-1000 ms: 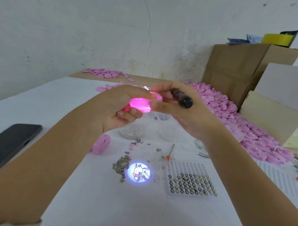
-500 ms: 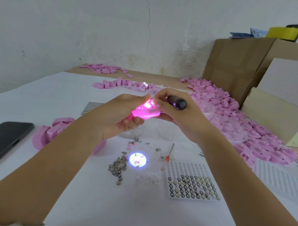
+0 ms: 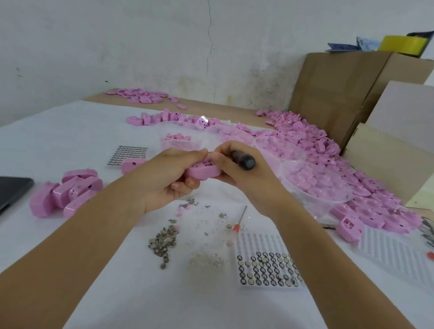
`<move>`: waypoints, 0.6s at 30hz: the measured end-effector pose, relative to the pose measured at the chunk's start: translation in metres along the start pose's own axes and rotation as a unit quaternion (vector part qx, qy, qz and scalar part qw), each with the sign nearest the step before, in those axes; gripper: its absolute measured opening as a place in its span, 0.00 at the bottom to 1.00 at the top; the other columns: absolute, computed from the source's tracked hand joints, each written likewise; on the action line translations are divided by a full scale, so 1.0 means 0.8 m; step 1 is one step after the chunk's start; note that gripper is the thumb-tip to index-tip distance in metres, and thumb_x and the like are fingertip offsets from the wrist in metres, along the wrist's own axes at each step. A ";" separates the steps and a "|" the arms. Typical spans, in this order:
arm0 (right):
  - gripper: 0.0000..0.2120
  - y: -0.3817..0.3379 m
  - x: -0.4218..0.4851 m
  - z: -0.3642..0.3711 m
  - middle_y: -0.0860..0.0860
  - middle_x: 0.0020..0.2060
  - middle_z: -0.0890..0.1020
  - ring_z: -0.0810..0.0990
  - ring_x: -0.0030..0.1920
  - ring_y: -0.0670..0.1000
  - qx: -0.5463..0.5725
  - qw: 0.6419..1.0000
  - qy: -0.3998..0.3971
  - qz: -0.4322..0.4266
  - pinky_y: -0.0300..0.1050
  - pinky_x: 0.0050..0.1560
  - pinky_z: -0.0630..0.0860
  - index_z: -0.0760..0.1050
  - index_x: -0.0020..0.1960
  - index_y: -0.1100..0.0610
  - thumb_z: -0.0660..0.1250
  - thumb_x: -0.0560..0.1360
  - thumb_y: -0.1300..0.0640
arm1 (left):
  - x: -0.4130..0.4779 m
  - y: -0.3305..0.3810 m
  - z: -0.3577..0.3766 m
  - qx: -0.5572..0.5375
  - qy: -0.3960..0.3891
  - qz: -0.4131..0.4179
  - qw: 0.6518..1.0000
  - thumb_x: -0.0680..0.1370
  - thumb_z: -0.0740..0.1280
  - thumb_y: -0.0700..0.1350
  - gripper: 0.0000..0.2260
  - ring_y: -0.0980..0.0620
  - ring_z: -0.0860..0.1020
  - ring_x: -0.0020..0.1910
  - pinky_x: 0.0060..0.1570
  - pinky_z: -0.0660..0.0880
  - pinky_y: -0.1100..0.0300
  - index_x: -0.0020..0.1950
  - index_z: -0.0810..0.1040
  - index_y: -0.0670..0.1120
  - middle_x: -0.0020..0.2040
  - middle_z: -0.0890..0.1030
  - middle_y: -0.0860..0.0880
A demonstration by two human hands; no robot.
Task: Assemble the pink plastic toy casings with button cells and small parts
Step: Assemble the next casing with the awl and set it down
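nearest, below the casing [image 3: 203, 171], lie a tray [image 3: 257, 242] of button cells and a loose pile of cells [image 3: 164, 243]. the left hand [image 3: 165, 183] curls round the pink casing, held off the table. the right hand [image 3: 247, 182] clasps a dark tool [image 3: 244, 161], fingertips on the casing. behind and right of the casing stand clear bowls [image 3: 315, 201] of pink parts.

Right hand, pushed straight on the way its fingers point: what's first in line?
The right hand points left at the pink casing, which its fingertips seem to touch; the left hand grips it just beyond. It also holds a dark-handled tool, tip hidden.
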State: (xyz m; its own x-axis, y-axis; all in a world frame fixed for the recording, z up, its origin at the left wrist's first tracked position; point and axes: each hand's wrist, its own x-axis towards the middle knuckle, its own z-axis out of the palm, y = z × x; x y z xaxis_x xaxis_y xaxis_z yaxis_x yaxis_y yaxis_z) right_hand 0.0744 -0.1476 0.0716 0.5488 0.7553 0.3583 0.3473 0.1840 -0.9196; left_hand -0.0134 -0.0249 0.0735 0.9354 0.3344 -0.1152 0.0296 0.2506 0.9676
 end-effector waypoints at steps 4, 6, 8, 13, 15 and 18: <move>0.05 0.028 -0.015 0.013 0.58 0.37 0.80 0.81 0.34 0.50 0.037 0.984 0.171 -0.032 0.43 0.37 0.80 0.71 0.43 0.58 0.64 0.77 0.60 | 0.003 -0.001 -0.009 0.026 0.045 0.014 0.999 0.80 0.60 0.43 0.08 0.59 0.65 0.19 0.13 0.57 0.71 0.50 0.75 0.39 0.36 0.80 0.44; 0.08 0.047 -0.023 0.010 0.51 0.29 0.76 0.75 0.29 0.52 -0.183 0.961 0.205 -0.034 0.50 0.35 0.76 0.68 0.44 0.56 0.64 0.78 0.54 | 0.005 -0.001 -0.018 0.029 0.070 0.027 0.997 0.80 0.59 0.42 0.08 0.58 0.65 0.18 0.13 0.58 0.70 0.54 0.74 0.39 0.38 0.82 0.42; 0.06 0.058 -0.029 0.006 0.44 0.28 0.71 0.71 0.28 0.48 -0.420 0.903 0.093 -0.009 0.48 0.34 0.72 0.67 0.46 0.54 0.63 0.78 0.56 | 0.006 -0.001 -0.025 0.026 0.077 0.042 0.996 0.81 0.59 0.42 0.08 0.58 0.65 0.19 0.14 0.58 0.70 0.54 0.74 0.40 0.37 0.83 0.44; 0.11 0.065 -0.031 0.016 0.50 0.31 0.67 0.66 0.28 0.50 -0.616 0.776 -0.120 0.059 0.42 0.27 0.61 0.63 0.53 0.58 0.57 0.73 0.67 | 0.006 -0.008 -0.027 0.011 0.059 0.046 0.997 0.76 0.66 0.42 0.06 0.58 0.65 0.20 0.14 0.59 0.70 0.51 0.76 0.41 0.37 0.83 0.46; 0.11 0.065 -0.029 0.020 0.50 0.31 0.65 0.63 0.27 0.50 -0.628 0.764 -0.130 0.071 0.42 0.27 0.57 0.59 0.49 0.56 0.56 0.72 0.68 | 0.008 -0.016 -0.027 0.006 0.049 0.038 0.998 0.74 0.67 0.40 0.07 0.58 0.65 0.21 0.14 0.59 0.71 0.51 0.77 0.40 0.38 0.83 0.46; 0.12 0.065 -0.024 0.024 0.51 0.31 0.65 0.63 0.27 0.50 -0.642 0.748 -0.140 0.088 0.41 0.27 0.57 0.59 0.48 0.56 0.56 0.71 0.69 | 0.009 -0.027 -0.027 0.005 0.016 0.031 0.999 0.72 0.68 0.39 0.10 0.58 0.65 0.20 0.13 0.58 0.70 0.52 0.77 0.38 0.41 0.84 0.43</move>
State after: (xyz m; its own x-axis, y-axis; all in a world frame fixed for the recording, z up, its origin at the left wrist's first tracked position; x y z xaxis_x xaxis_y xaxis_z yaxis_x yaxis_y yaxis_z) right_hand 0.0672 -0.1406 0.0135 0.5542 0.8316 0.0367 0.8312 -0.5552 0.0295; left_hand -0.0151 -0.0081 0.0466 0.9238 0.3777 -0.0627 -0.0238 0.2203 0.9751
